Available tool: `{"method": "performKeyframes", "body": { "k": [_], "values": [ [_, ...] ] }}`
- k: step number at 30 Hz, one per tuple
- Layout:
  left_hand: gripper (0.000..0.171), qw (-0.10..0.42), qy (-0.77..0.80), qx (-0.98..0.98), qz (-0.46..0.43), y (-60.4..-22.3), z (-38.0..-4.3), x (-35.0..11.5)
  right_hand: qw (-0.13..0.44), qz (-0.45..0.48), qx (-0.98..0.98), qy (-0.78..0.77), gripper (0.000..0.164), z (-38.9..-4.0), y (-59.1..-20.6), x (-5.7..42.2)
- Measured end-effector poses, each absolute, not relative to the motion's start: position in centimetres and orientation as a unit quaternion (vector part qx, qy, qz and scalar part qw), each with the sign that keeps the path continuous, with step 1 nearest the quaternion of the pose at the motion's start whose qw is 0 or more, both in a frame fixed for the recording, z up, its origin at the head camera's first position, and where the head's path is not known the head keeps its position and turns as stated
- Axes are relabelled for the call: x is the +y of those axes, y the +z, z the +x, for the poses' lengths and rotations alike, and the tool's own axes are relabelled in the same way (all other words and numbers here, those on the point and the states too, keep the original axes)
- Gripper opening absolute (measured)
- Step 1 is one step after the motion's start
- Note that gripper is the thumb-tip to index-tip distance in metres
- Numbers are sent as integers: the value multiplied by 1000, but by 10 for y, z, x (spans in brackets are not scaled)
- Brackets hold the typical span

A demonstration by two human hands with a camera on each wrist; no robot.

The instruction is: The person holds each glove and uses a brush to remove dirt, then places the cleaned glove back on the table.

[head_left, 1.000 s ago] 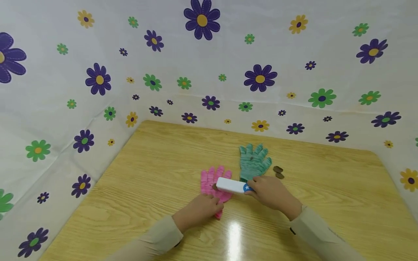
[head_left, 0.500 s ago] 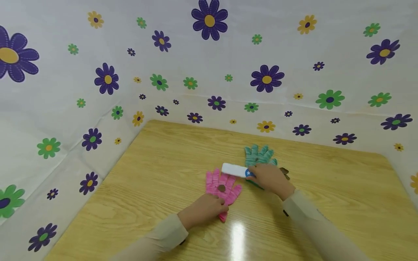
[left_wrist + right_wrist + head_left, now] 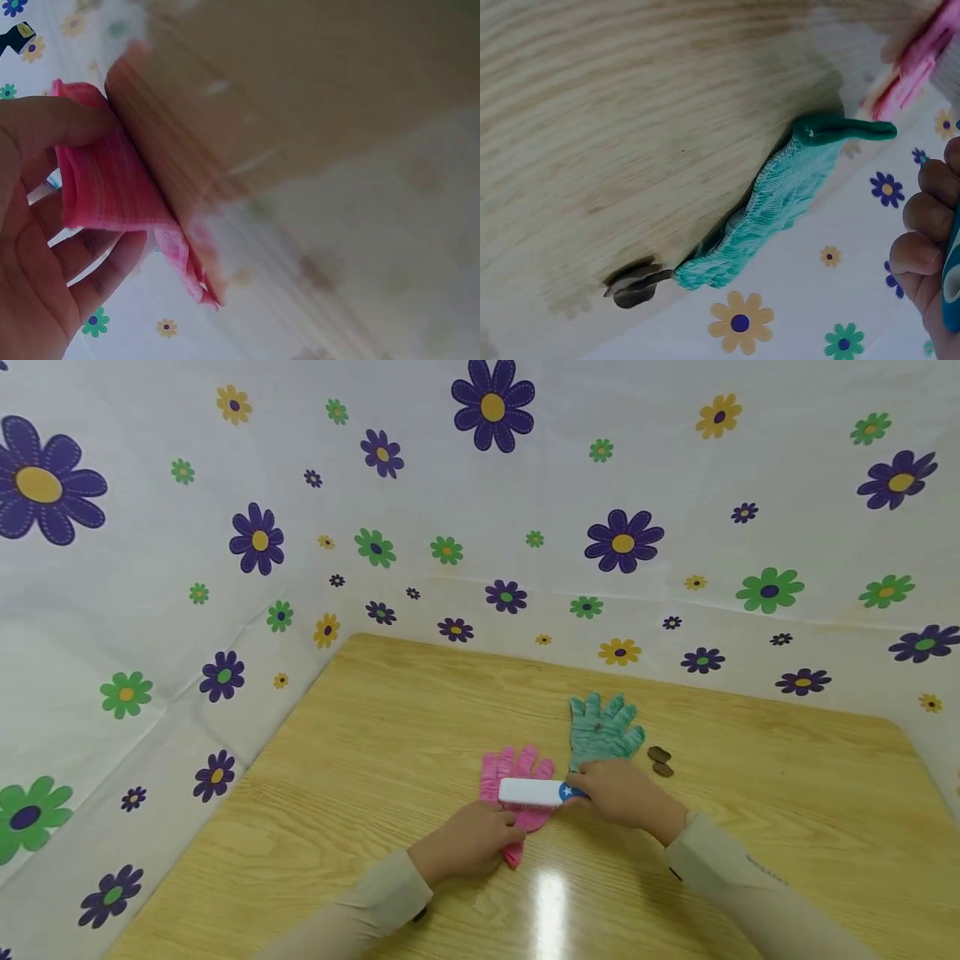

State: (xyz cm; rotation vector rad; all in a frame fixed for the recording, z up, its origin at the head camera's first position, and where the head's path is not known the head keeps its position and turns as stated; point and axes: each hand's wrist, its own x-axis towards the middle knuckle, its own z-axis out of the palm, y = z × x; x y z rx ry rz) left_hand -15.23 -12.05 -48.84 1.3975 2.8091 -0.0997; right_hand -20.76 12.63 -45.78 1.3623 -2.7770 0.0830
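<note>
A pink knitted glove (image 3: 517,766) lies palm-flat on the table, fingers pointing away. My left hand (image 3: 467,841) holds it by the cuff; in the left wrist view the thumb lies over the pink cuff (image 3: 112,180), with fingers on its other side. My right hand (image 3: 626,793) grips the blue handle of a white-backed brush (image 3: 528,791), whose bristles face down on the pink glove's palm. The brush covers the brown spot on that palm. Just beyond my right hand lies a green knitted glove (image 3: 600,737) with a small dark mark.
Two dark brown flat pieces (image 3: 662,768) lie to the right of the green glove. The wooden table (image 3: 390,718) meets a white flower-printed cloth (image 3: 480,510) at the back and left.
The brush first rose away toward the pink glove's fingertips, baring the brown spot, then came back down over the palm. My left hand stays at the cuff. The head view has shifted slightly.
</note>
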Motion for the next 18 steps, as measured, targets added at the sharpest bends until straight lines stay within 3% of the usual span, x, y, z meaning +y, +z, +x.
{"method": "performKeyframes", "body": {
  "k": [7, 14, 18],
  "values": [
    [23, 9, -25, 902, 431, -486, -151, -120, 26, 342, -938, 47, 24, -219, -456, 137],
    [32, -22, -40, 897, 440, -478, -153, -122, 24, 434, -900, 35, 26, -201, -456, 124],
    [23, -29, -37, 895, 443, -477, -153, -123, 23, 446, -894, 24, 25, -198, -462, 120]
  ]
}}
